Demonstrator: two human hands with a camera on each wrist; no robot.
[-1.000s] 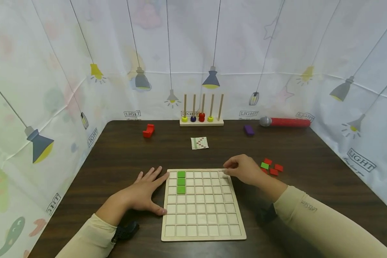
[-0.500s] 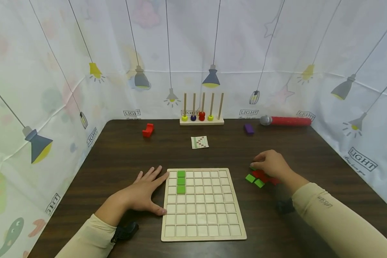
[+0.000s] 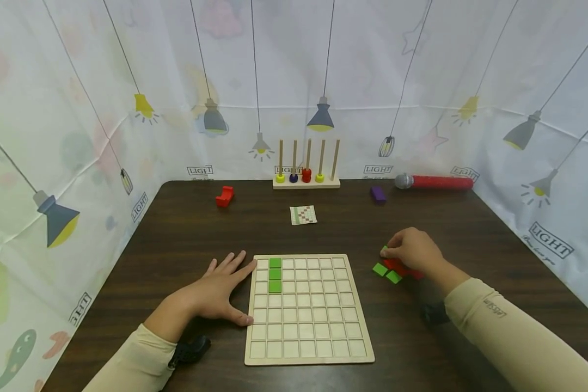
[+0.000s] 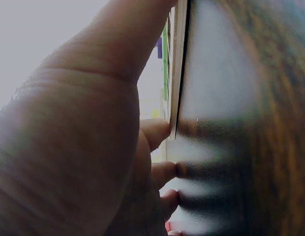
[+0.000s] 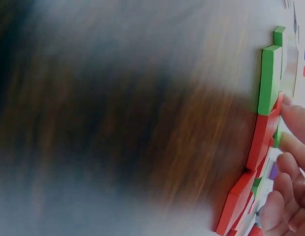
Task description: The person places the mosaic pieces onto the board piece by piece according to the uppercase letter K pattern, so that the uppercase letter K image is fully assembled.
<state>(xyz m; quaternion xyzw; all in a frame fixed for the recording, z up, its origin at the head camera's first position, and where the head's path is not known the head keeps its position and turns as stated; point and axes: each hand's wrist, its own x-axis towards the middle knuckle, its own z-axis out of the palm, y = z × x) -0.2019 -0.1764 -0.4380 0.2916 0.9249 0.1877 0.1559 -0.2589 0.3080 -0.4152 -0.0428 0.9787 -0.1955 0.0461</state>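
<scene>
My left hand [image 3: 210, 296] lies with spread fingers along the left side of a pale wooden grid board [image 3: 308, 363]. Its thumb and index fingertip touch the board's edge [image 4: 178, 64]. Three green square tiles [image 3: 275, 274] fill the top of the second column. Right of the board, my right hand [image 3: 414, 251] reaches over a small pile of red tiles [image 3: 396, 265] and green tiles [image 3: 393, 277]. Its thumb and index finger pinch a green tile [image 3: 384, 249], mostly covered by the fingers. In the right wrist view, red tiles [image 5: 263, 140] lie beneath the fingers.
A small patterned grid card [image 3: 303, 215] lies beyond the board. At the back stand a peg abacus [image 3: 306, 185] with coloured beads and a red microphone [image 3: 441, 183]. A purple block [image 3: 378, 195] and a red curved block [image 3: 225, 196] rest on the dark table [image 3: 191, 228].
My right hand has left the board's top right corner for the tile pile, where it now pinches a green tile, shifted slightly away from me. The left hand has stayed put.
</scene>
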